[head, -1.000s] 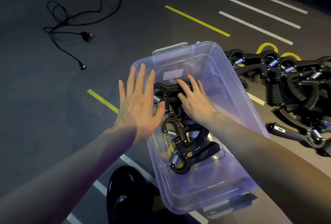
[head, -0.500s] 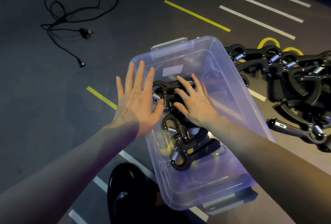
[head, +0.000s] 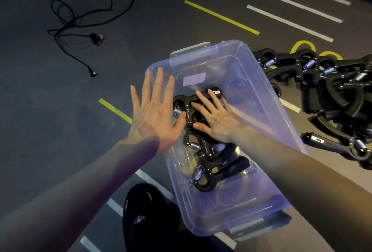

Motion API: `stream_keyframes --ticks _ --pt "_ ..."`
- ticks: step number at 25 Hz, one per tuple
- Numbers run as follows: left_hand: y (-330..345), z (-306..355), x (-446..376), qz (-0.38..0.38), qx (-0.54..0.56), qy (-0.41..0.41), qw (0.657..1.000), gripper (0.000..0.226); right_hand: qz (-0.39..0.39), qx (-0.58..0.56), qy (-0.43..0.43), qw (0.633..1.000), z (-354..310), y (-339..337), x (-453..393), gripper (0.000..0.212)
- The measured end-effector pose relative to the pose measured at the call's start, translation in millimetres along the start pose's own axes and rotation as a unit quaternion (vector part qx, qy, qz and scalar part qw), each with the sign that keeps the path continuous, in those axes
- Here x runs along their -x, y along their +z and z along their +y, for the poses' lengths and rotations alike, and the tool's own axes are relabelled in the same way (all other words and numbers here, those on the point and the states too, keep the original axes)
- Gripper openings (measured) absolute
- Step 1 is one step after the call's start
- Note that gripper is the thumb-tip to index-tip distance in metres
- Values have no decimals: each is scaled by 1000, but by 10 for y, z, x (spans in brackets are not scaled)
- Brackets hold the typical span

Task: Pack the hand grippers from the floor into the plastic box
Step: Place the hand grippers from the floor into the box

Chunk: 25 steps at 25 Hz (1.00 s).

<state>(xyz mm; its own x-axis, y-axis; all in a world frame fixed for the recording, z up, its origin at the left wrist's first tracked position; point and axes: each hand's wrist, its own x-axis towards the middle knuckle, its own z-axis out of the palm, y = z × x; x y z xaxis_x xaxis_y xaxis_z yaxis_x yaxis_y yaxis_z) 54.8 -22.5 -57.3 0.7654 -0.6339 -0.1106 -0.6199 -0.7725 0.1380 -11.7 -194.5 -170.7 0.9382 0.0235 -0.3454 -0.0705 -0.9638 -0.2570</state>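
A clear plastic box [head: 267,98] stands on the dark floor with three black hand grippers inside. My right hand [head: 216,117] lies flat, fingers straight, on the farthest gripper [head: 185,103] in the box. Two more grippers [head: 213,169] lie nearer me in the box. My left hand [head: 155,114] is spread open over the box's left wall, fingers straight, holding nothing. A pile of several black hand grippers [head: 332,94] with silver springs lies on the floor right of the box.
A black cable [head: 80,20] with a plug lies on the floor at the far left. Yellow and white tape lines [head: 221,17] cross the floor. A dark knee [head: 149,217] is just below the box's near-left corner.
My right hand has slid slightly toward the far end of the box over the gripper. The left hand stays spread by the left wall.
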Motion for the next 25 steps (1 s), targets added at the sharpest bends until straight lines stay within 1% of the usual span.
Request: stream_keyframes --ticks 3,4,5,6,7,9,11,12,14,15,17,19,20,23,25 --pt "-4 10 -5 -7 -15 -5 1000 76 -37 -25 6 999 5 -148 32 69" --pt "-7 30 -8 -12 -31 -7 999 77 -30 -49 7 998 -8 -233 81 70" --pt "-20 60 -12 -12 -42 -8 999 79 -4 -86 7 996 -41 -330 135 70" --pt "-47 122 -19 -4 -37 -5 999 82 43 -134 7 990 -83 -451 212 70" --pt "-93 220 -23 11 -15 7 1000 86 104 -190 8 976 -118 -600 312 70" --pt "-188 513 -14 42 52 51 996 87 249 -270 13 930 -118 -919 614 67" --pt "-224 864 19 56 103 111 987 85 376 -268 21 887 45 -1108 990 59" --pt "-215 1054 60 53 120 146 981 84 420 -250 35 872 179 -1127 1198 54" --pt "-109 1410 191 38 124 222 966 81 458 -221 101 855 519 -965 1611 49" --pt "-17 1551 261 27 111 258 959 80 458 -217 152 848 702 -805 1802 49" --pt "165 1756 361 2 67 311 948 80 432 -229 276 827 1025 -431 2151 52" --pt "281 1869 371 -16 28 335 942 85 393 -244 393 795 1267 -89 2453 55" --pt "307 1898 340 -22 15 336 942 88 376 -245 435 780 1354 24 2564 57" --pt "339 1907 190 -29 -7 320 947 94 319 -235 527 752 1621 194 2763 61" --pt "332 1908 125 -36 -11 307 951 92 291 -284 529 745 1790 198 2793 63"
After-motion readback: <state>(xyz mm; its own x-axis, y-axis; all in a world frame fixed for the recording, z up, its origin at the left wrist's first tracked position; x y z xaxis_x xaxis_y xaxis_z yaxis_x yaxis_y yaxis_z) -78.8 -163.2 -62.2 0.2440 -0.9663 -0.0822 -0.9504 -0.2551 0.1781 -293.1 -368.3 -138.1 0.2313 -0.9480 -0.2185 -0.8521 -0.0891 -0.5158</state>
